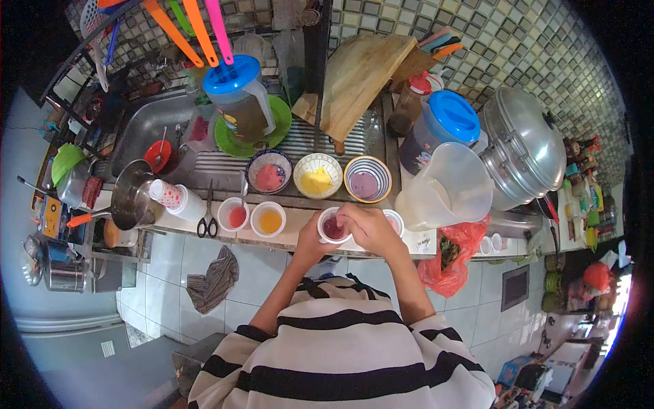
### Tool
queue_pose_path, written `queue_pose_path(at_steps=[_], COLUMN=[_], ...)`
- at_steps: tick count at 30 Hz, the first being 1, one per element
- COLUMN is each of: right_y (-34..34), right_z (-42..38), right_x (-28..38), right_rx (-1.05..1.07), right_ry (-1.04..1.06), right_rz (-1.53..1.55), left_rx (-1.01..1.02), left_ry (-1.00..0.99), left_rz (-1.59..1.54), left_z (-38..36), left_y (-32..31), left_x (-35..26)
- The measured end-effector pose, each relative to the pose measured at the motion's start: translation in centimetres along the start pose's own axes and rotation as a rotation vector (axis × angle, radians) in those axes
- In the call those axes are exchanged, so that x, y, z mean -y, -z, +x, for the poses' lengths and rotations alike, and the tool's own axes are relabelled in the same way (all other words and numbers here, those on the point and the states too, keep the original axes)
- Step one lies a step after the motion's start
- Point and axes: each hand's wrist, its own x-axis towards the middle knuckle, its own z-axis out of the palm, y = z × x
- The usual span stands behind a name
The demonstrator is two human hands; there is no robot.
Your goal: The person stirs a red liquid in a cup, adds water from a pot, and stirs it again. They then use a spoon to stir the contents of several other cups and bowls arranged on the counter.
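My left hand (312, 240) is wrapped round the side of a small white cup (334, 238) with a dark red-purple content, at the counter's front edge. My right hand (368, 229) is closed over the same cup, fingertips at its mouth; whatever they pinch is hidden. Behind my right hand another white cup (395, 219) with something pale pink shows in part. To the left stand a cup of orange content (268, 219) and a cup of red content (234, 215) with a spoon in it. Farther back are bowls with pink (270, 176), yellow (317, 180) and purple (365, 185) contents.
Scissors (207, 221), stacked cups (184, 204) and a pan (131, 194) lie to the left. A large clear jug (449, 191), a blue-lidded pitcher (439, 129) and a steamer pot (521, 146) stand to the right. A red plastic bag (449, 262) hangs at the counter's edge.
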Motion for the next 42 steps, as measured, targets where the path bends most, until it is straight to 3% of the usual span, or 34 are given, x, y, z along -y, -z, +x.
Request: queue_pose_path(at_steps=[3, 10, 13, 15, 22, 24, 31, 34, 37, 40, 42], right_y=[0.2, -0.1, -0.1, -0.3, -0.1, 0.0, 0.0, 0.0, 0.1, 0.0, 0.0], right_z=[0.3, 0.0, 0.1, -0.1, 0.2, 0.0, 0.1, -0.2, 0.1, 0.1, -0.1], right_x=[0.0, 0.0, 0.1, 0.1, 0.2, 0.5, 0.4, 0.5, 0.4, 0.6, 0.7], right_rx=[-0.091, -0.005, -0.149, 0.029, -0.073, 0.021, -0.070, 0.030, -0.041, -0.070, 0.020], right_ry=[0.046, 0.000, 0.044, -0.026, 0.018, 0.019, -0.002, -0.026, -0.026, 0.044, 0.024], right_rz=[-0.024, 0.004, -0.075, 0.020, -0.037, 0.043, -0.006, 0.069, -0.055, -0.054, 0.034], left_rx=[-0.005, -0.017, -0.013, -0.010, -0.019, -0.014, -0.033, 0.002, -0.015, 0.000, -0.004], left_ry=[-0.022, -0.039, -0.045, -0.029, -0.055, -0.039, -0.058, 0.021, -0.033, -0.006, 0.003], left_rz=[0.007, 0.004, 0.016, 0.013, 0.017, 0.016, 0.043, 0.002, 0.027, 0.010, -0.002], left_z=[0.0, 0.0, 0.0, 0.0, -0.1, -0.1, -0.1, -0.2, -0.2, -0.2, -0.3], left_y=[0.0, -0.1, 0.0, 0.0, -0.2, -0.2, -0.3, -0.2, -0.3, -0.2, -0.4], left_x=[0.0, 0.1, -0.1, -0.1, 0.3, 0.3, 0.0, -0.1, 0.0, 0.4, 0.3])
